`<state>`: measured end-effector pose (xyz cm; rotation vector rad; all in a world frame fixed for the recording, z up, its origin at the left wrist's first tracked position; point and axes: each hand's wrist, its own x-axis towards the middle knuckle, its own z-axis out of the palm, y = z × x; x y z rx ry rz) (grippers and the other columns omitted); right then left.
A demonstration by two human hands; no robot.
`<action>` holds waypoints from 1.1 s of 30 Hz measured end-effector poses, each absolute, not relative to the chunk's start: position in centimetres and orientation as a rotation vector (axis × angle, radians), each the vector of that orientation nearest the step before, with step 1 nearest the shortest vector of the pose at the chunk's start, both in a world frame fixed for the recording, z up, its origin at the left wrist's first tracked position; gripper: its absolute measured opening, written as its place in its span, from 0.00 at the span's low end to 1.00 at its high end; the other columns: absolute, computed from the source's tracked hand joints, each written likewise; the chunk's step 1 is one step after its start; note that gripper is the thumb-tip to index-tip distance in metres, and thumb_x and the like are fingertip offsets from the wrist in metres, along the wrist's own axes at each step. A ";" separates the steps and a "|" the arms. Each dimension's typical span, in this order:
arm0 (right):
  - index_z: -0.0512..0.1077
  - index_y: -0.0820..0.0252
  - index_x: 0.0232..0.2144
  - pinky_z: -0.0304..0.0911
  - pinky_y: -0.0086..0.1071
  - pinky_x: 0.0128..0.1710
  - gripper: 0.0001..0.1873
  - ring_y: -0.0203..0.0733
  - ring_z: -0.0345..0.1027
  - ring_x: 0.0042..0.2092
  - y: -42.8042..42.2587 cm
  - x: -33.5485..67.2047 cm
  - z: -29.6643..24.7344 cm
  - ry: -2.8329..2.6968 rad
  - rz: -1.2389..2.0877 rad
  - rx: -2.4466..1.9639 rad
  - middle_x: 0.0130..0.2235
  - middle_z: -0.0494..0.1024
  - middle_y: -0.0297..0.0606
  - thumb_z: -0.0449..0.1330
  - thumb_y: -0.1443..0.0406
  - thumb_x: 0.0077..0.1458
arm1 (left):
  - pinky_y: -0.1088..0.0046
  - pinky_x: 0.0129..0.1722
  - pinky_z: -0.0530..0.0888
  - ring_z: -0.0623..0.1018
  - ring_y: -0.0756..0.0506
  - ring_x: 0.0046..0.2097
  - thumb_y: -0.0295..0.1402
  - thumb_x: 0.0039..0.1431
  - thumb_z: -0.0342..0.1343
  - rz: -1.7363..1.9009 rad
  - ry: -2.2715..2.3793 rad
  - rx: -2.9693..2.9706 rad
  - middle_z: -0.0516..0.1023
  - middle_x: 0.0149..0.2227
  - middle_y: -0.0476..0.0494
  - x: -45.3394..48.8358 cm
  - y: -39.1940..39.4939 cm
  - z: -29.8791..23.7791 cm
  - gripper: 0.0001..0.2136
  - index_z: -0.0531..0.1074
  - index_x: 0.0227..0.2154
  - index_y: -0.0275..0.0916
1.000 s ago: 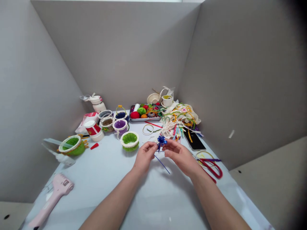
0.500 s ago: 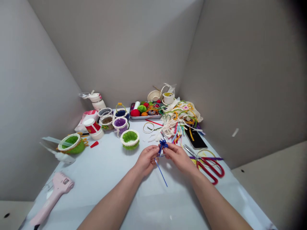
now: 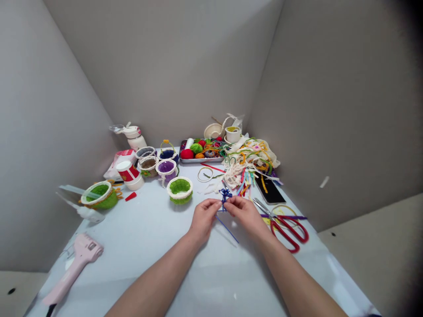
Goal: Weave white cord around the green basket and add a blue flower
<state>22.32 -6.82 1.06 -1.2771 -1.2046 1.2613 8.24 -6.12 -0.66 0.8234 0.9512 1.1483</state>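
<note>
Between my two hands is a small blue looped bow (image 3: 225,193), held up over the white table. My left hand (image 3: 205,216) pinches it from the left, thumb and forefinger closed just under the loops. From the other side, my right hand (image 3: 243,210) grips the bow's lower part with closed fingertips. A thin blue strand (image 3: 228,229) hangs below the hands and slants down to the right. What lies right between the fingertips is partly hidden. Red-handled scissors (image 3: 284,224) lie to the right of my right hand.
A green basket with a white rim (image 3: 179,193) stands left of my hands, with more small baskets (image 3: 166,169) behind it. A pink glue gun (image 3: 77,264) lies at the left. At the back are a tray of yarn balls (image 3: 201,152), a yarn heap (image 3: 251,154) and a phone (image 3: 271,189).
The bow has tipped slightly and its loops stand higher above my fingers. The loose strand's end has swung up and to the right. Both hands keep their grip.
</note>
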 end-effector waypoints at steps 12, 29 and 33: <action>0.71 0.59 0.26 0.50 0.29 0.25 0.18 0.34 0.54 0.24 -6.8 23.0 1.3 -1.336 1.217 -1.324 0.21 0.64 0.29 0.61 0.50 0.50 | 0.75 0.31 0.65 0.67 0.51 0.27 0.35 0.48 0.62 1.181 1.172 1.186 0.73 0.23 0.50 7.6 -5.5 -0.9 0.08 0.77 0.28 0.36; 0.74 0.59 0.28 0.56 0.32 0.33 0.10 0.39 0.64 0.31 -6.9 22.9 1.3 -1.417 1.076 -1.350 0.27 0.73 0.33 0.61 0.58 0.50 | 0.77 0.27 0.60 0.63 0.52 0.24 0.33 0.48 0.60 1.155 1.205 1.304 0.69 0.21 0.53 7.6 -6.0 -0.7 0.07 0.76 0.29 0.36; 0.73 0.60 0.28 0.54 0.30 0.29 0.11 0.36 0.60 0.28 -6.8 23.0 1.2 -1.360 1.147 -1.326 0.25 0.70 0.31 0.62 0.57 0.48 | 0.74 0.33 0.66 0.71 0.49 0.30 0.34 0.48 0.61 1.165 1.150 1.266 0.78 0.28 0.47 7.6 -5.6 -0.9 0.07 0.78 0.28 0.36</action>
